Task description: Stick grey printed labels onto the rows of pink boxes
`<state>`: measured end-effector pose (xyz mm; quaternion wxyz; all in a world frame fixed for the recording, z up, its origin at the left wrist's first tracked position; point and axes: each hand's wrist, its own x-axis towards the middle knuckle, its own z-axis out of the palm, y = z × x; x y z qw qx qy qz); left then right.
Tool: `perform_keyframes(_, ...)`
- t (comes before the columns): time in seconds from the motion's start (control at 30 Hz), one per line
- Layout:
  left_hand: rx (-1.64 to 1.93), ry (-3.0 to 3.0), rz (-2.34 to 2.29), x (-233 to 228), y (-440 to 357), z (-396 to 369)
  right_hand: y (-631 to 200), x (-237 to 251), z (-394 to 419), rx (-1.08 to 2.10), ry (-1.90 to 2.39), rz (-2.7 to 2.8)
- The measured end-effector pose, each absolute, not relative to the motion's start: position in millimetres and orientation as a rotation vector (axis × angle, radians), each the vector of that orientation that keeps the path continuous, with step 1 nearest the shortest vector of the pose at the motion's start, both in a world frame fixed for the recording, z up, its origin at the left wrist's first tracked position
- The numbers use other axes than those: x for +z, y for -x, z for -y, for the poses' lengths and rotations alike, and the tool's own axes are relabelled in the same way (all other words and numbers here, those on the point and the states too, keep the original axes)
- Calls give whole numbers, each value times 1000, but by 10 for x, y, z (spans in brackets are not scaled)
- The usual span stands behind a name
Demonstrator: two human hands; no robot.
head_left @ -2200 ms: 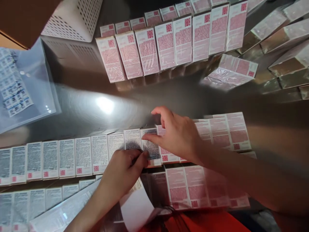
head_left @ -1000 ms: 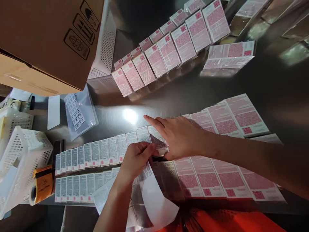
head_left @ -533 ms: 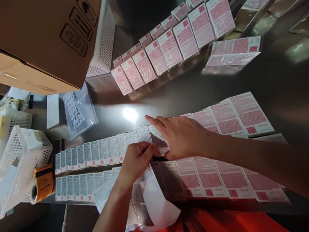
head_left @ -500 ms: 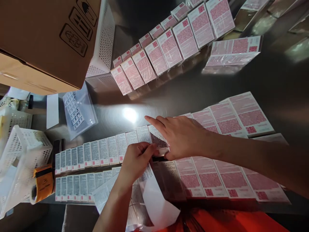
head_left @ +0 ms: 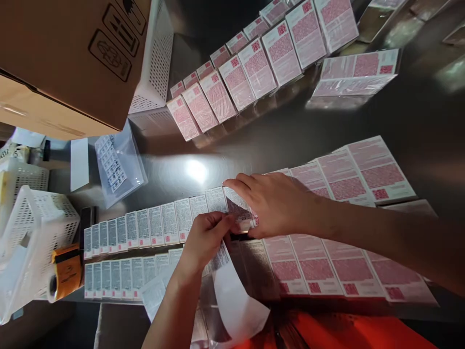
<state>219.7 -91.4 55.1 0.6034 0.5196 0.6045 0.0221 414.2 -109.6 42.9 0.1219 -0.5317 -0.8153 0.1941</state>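
Two long rows of small film-wrapped boxes lie across the metal table before me, with grey print on the left row ends [head_left: 169,223] and pink print on the right [head_left: 317,266]. My right hand [head_left: 278,206] spans one box [head_left: 238,203] in the far row, fingers on its far edge and thumb at its near end. At that near end my left hand [head_left: 210,237] is closed, thumb and forefinger pinched together. A curled white sheet [head_left: 236,300] hangs from beneath its fingers over the near row. Whatever lies between the pinching fingertips is hidden.
More pink-printed boxes [head_left: 247,72] stand in rows at the back, with one box [head_left: 356,72] apart. At left are a cardboard carton [head_left: 72,58], white baskets [head_left: 54,218], a clear sleeve with labels [head_left: 119,165] and an orange-wrapped roll [head_left: 67,271].
My right forefinger, stretched out before, has bent down onto the box's far edge. My left hand has barely moved and stays pinched at the near end.
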Motion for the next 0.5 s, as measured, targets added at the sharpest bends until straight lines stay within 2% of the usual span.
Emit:
perform_keyframes(0.27, 192, -915, -1427, 633, -2287, 886, -4131, 429, 1113, 578, 1548, 2355)
perform_keyframes(0.5, 162, -892, -1422, 666, -2281, 881, -4126, 431, 1109, 575, 1562, 2357)
